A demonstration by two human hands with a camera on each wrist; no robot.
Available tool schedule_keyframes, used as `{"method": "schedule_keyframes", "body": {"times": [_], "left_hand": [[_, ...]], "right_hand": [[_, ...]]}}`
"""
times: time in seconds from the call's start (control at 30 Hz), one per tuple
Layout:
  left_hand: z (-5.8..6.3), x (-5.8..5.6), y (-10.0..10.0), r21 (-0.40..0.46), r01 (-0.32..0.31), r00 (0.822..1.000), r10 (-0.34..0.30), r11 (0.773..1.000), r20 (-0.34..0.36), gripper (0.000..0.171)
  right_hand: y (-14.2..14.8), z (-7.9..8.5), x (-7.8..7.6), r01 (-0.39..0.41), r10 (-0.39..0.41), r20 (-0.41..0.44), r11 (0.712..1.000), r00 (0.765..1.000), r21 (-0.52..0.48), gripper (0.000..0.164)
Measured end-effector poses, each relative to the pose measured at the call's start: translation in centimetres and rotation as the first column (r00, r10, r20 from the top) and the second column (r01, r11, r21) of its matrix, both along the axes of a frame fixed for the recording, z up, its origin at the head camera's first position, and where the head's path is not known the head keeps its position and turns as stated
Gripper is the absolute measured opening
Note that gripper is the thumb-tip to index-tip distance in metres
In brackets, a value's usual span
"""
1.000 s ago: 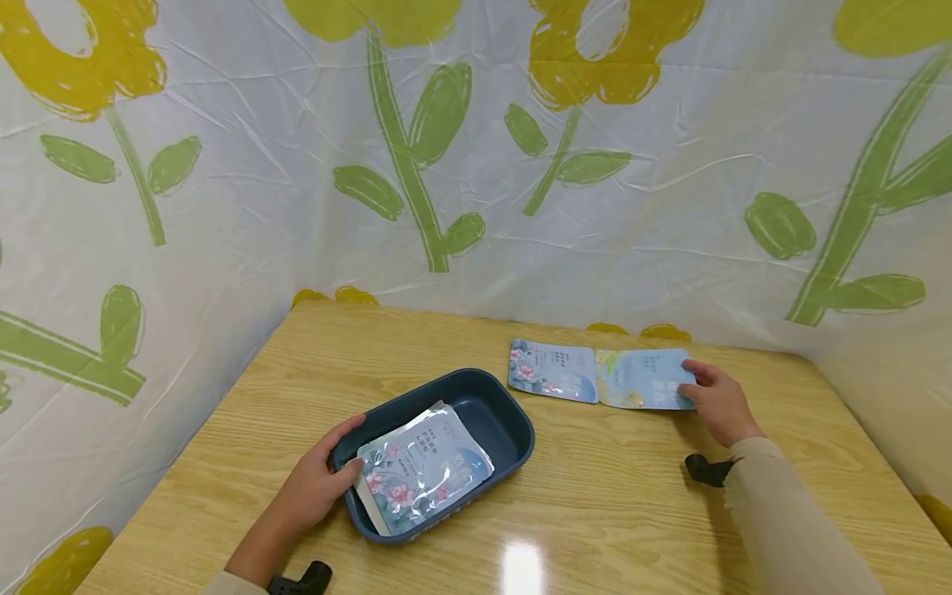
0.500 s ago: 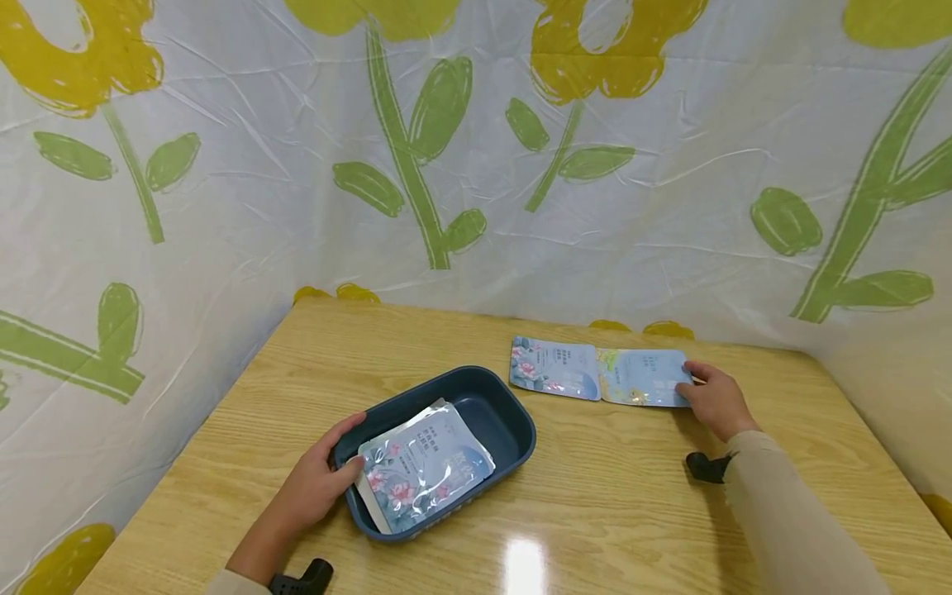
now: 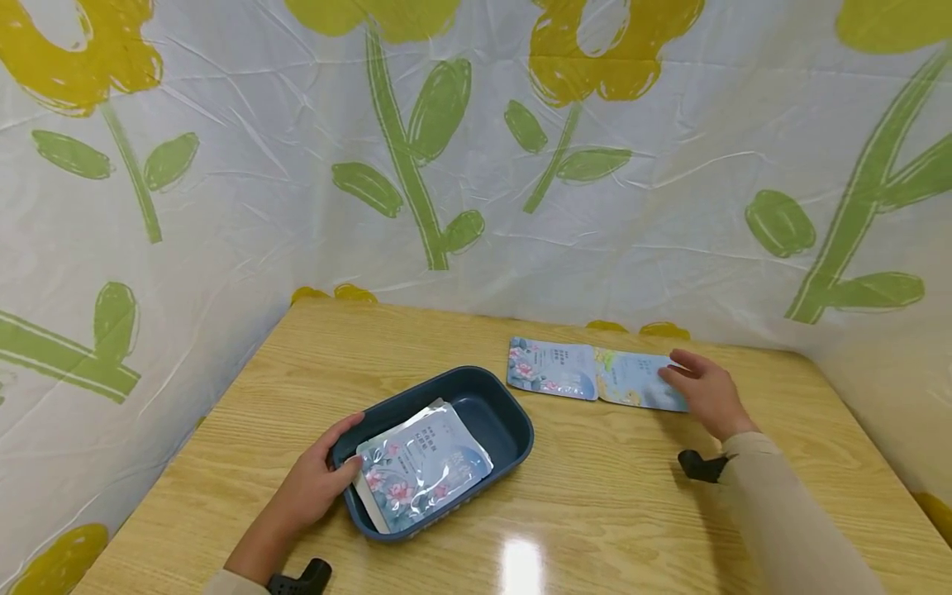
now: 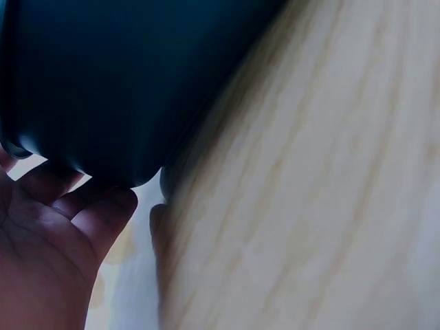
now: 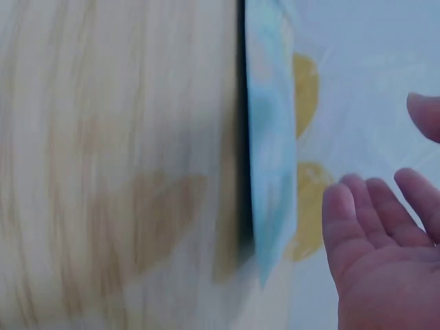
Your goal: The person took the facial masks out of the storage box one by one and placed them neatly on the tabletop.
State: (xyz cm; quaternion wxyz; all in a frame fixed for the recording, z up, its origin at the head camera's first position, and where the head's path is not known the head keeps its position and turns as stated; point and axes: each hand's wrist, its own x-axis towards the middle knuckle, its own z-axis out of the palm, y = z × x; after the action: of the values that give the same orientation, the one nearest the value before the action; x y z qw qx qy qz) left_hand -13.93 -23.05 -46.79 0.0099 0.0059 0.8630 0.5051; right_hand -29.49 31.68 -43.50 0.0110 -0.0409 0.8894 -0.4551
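Note:
My left hand (image 3: 316, 482) grips the near-left end of a dark blue plastic basin (image 3: 487, 411), thumb over the rim. In the left wrist view its fingers (image 4: 103, 213) lie against the basin's wall (image 4: 103, 89). Flat foil sachets, the top one a pale blue floral sachet (image 3: 427, 467), lie inside. At the right, my right hand (image 3: 710, 397) hovers over the right end of a light blue and yellow sachet (image 3: 632, 380) on the table. In the right wrist view its fingers are extended, apart from the sachet (image 5: 271, 151). A floral sachet (image 3: 550, 369) lies end to end with that one.
The wooden table (image 3: 595, 496) runs back to a white cloth (image 3: 283, 190) printed with yellow flowers, which also hangs at both sides. Black wrist mounts (image 3: 702, 467) sit below each hand.
My right hand has let go of the light blue and yellow sachet's right edge, after pressing it down beside the floral one, and lifted slightly leftward. The left hand and basin stay put.

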Motion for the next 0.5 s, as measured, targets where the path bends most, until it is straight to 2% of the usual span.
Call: {"method": "schedule_keyframes", "body": {"times": [0.13, 0.27, 0.5], "left_hand": [[0.0, 0.0, 0.0, -0.005, 0.001, 1.000, -0.001, 1.000, 0.000, 0.060], [0.0, 0.0, 0.0, -0.015, 0.001, 1.000, -0.001, 1.000, -0.003, 0.060], [0.0, 0.0, 0.0, -0.020, 0.001, 1.000, -0.001, 1.000, -0.007, 0.060]], "right_hand": [[-1.3, 0.4, 0.5, -0.077, 0.074, -0.024, 0.990, 0.997, -0.117, 0.070], [-2.6, 0.5, 0.8, -0.172, 0.164, -0.054, 0.955, 0.985, -0.243, 0.067], [-5.1, 1.1, 1.4, -0.260, 0.248, -0.078, 0.915, 0.966, -0.309, 0.064]]}}
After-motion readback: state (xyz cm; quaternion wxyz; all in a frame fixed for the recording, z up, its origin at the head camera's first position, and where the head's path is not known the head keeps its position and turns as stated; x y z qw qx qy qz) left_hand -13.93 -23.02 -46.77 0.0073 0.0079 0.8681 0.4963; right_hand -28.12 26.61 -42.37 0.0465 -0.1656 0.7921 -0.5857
